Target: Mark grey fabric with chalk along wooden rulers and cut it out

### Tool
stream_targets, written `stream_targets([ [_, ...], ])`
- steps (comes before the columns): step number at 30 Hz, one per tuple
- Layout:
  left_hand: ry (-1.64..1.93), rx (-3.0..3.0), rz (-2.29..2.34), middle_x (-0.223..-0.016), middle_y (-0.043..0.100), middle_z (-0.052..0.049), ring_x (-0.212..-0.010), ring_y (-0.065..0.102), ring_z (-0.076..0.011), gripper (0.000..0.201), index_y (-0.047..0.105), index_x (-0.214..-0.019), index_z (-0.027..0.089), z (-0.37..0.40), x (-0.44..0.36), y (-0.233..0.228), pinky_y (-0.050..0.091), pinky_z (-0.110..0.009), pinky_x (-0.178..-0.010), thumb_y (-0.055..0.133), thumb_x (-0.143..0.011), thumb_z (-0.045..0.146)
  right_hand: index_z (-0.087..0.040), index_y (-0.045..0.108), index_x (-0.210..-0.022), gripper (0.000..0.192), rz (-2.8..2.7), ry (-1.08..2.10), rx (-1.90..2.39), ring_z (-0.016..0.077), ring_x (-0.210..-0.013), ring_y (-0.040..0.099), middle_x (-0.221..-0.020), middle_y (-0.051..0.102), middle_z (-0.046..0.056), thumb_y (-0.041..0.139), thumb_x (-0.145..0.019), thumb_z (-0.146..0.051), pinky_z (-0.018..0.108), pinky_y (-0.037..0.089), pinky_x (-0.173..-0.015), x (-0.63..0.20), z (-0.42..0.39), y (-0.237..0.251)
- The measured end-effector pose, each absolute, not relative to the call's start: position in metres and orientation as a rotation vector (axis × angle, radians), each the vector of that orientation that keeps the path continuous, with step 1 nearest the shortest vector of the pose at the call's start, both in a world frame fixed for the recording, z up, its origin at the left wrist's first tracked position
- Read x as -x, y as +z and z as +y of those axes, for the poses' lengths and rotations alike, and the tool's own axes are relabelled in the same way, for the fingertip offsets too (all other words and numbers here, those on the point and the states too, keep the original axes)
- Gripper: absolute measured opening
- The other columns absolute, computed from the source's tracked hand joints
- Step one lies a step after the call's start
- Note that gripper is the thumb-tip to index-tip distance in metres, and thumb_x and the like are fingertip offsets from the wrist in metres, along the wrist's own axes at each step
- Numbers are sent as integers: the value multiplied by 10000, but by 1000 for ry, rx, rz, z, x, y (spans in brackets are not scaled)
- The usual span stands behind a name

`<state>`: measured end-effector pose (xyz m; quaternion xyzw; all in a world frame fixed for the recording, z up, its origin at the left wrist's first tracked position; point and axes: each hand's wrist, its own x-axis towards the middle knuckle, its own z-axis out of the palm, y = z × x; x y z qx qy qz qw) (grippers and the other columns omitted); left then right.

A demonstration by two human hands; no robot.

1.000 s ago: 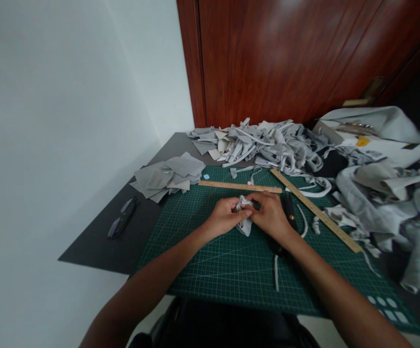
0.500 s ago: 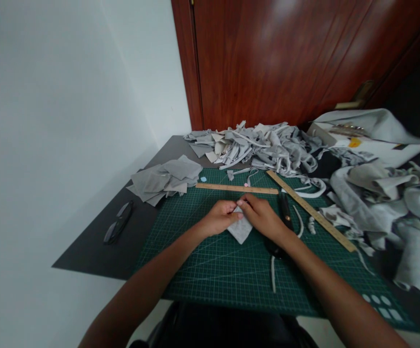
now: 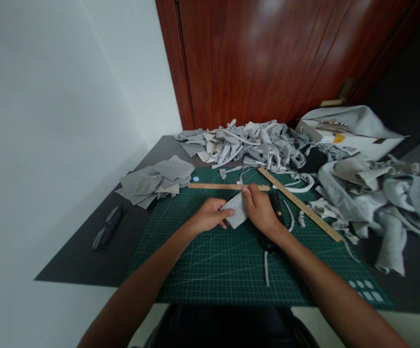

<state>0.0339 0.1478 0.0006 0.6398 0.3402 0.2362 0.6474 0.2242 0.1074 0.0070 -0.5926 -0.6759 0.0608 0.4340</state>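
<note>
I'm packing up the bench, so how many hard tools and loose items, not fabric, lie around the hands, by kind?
Wooden rulers: 2, a short one and a long one
Black-handled cutting tool: 1
Pairs of glasses: 1
Cutting mats: 1
Total: 5

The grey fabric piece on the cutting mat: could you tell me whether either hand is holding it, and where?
Both hold the grey fabric piece: left hand at its left corner, right hand along its right edge.
</note>
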Motion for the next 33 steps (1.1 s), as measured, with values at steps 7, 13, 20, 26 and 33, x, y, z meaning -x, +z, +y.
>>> stream_targets([
  [7, 792, -1090, 693, -794, 703, -37, -635, 631, -132, 575, 694, -969, 136, 130, -44, 13, 496, -236, -533, 908, -681, 585, -290, 374, -771, 437, -1304, 327, 1300, 173, -582, 463, -639, 481, -34, 332, -1055, -620, 313, 386, -549, -212, 110, 2],
  [13, 776, -938, 738, -794, 720, -49, -598, 628, -113, 553, 701, -968, 119, 124, -53, 6, 513, -237, -544, 979, -607, 434, -288, 384, -771, 422, -1318, 332, 1317, 173, -576, 452, -636, 481, -35, 348, -1052, -600, 316, 370, -547, -213, 109, 2],
  [20, 889, -1376, 903, -527, 587, 36, -368, 510, -104, 616, 658, -904, 129, 130, -52, 3, 370, -206, -346, 786, -740, 709, -279, 406, -831, 309, -1418, 149, 1385, 188, -574, 487, -644, 520, -24, 375, -1067, -477, 317, 324, -547, -225, 107, 9],
  [26, 934, -1379, 727, -510, 597, -6, -408, 529, -98, 706, 628, -677, 140, 127, -48, 3, 427, -219, -434, 613, -823, 831, -265, 451, -877, 289, -1411, 74, 1249, 171, -553, 473, -641, 518, -45, 372, -1079, -457, 292, 332, -537, -221, 104, 8],
  [33, 1019, -940, 542, -863, 782, -95, -900, 755, -266, 505, 761, -873, 132, 131, -49, 8, 582, -360, -823, 909, -691, 580, -266, 471, -910, 278, -1496, 54, 1217, 187, -570, 510, -653, 540, -33, 380, -1070, -475, 299, 359, -549, -222, 99, 7],
])
